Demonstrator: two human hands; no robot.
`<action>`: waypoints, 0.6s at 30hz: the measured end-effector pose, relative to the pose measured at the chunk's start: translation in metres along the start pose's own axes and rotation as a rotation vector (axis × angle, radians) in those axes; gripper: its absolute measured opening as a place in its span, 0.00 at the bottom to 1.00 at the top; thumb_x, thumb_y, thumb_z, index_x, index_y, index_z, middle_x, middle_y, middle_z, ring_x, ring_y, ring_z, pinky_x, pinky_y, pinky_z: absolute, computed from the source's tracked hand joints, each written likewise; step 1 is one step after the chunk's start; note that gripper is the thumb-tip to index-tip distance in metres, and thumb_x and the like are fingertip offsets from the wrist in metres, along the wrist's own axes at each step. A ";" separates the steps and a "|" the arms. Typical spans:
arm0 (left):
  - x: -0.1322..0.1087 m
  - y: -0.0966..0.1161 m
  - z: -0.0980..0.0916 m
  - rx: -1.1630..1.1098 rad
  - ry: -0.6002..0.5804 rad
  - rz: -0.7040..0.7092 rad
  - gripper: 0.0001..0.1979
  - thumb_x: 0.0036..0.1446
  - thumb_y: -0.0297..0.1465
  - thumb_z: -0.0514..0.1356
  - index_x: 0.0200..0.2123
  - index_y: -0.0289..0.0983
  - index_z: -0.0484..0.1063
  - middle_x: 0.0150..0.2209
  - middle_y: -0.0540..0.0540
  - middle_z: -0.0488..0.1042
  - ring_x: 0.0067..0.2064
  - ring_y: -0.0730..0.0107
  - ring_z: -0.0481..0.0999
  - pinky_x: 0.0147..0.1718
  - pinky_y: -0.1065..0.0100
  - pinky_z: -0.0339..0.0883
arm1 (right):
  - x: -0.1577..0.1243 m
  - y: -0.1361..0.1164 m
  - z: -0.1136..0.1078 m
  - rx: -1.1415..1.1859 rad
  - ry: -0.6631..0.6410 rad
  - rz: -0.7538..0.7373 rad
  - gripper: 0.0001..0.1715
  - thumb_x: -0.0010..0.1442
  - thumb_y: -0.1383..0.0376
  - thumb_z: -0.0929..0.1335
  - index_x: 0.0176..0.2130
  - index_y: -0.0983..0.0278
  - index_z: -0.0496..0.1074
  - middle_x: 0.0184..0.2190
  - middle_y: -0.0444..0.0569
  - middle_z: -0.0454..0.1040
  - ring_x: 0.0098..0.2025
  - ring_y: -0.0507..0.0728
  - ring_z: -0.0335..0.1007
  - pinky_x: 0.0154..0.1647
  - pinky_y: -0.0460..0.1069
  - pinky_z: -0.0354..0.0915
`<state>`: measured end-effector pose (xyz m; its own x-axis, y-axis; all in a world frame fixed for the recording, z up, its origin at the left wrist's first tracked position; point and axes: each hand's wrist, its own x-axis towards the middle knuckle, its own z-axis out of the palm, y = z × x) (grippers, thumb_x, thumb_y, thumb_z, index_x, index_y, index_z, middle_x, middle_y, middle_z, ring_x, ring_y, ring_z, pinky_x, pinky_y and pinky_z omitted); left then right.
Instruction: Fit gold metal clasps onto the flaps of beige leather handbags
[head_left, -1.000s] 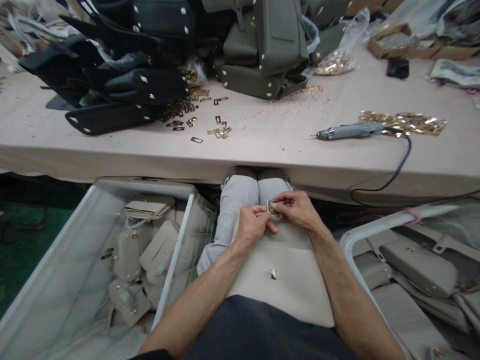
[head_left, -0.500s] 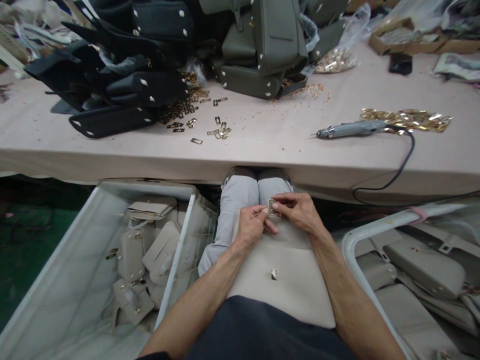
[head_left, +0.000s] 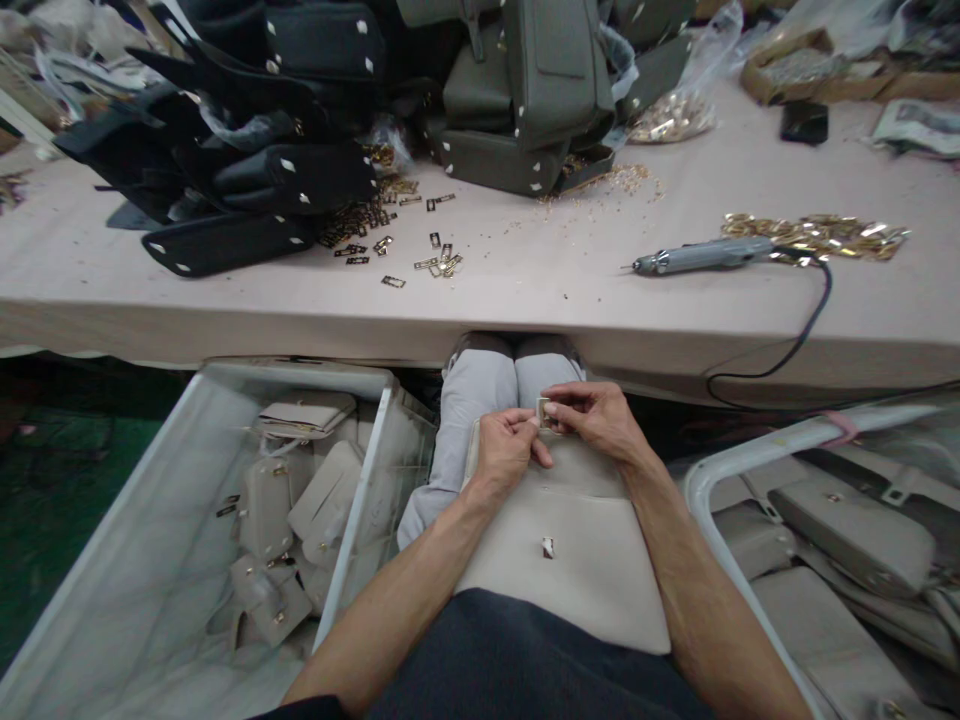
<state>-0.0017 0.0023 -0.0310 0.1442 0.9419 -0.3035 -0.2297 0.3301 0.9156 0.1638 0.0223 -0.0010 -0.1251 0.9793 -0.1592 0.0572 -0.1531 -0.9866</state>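
A beige leather bag [head_left: 570, 560] lies across my lap, with a small metal stud [head_left: 547, 547] on its front panel. At the bag's far edge, both hands pinch a small gold metal fitting [head_left: 541, 412]. My left hand [head_left: 508, 450] grips it from the left with thumb and forefinger. My right hand [head_left: 592, 420] holds it from the right, fingers curled closed around it. Both forearms rest over the bag.
A table [head_left: 525, 290] carries black bags [head_left: 247, 170], olive bags [head_left: 525, 100], scattered gold fittings [head_left: 420, 255], a corded electric screwdriver [head_left: 697, 258] and a gold hardware pile [head_left: 817, 238]. Bins of beige bags stand at my left [head_left: 300, 490] and right [head_left: 847, 520].
Both hands stay pinched on the fitting with only tiny finger shifts. The view has drifted slightly.
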 end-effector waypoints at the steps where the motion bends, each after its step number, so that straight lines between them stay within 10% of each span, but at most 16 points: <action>1: 0.000 -0.001 0.000 -0.002 0.007 0.001 0.17 0.54 0.38 0.67 0.38 0.29 0.78 0.15 0.47 0.74 0.14 0.69 0.71 0.15 0.75 0.61 | -0.001 0.000 0.000 -0.006 0.011 -0.002 0.26 0.52 0.54 0.79 0.45 0.68 0.82 0.33 0.54 0.80 0.26 0.54 0.73 0.27 0.47 0.71; 18: -0.002 0.012 0.006 -0.092 0.012 -0.025 0.15 0.50 0.34 0.70 0.37 0.28 0.81 0.33 0.37 0.82 0.15 0.74 0.71 0.15 0.75 0.60 | 0.008 0.026 -0.010 0.284 0.201 -0.031 0.22 0.51 0.57 0.80 0.41 0.68 0.82 0.23 0.49 0.76 0.23 0.54 0.71 0.27 0.48 0.71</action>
<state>0.0006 0.0043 -0.0178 0.1401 0.9336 -0.3298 -0.3138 0.3578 0.8795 0.1747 0.0275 -0.0279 0.0769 0.9863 -0.1462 -0.2248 -0.1257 -0.9663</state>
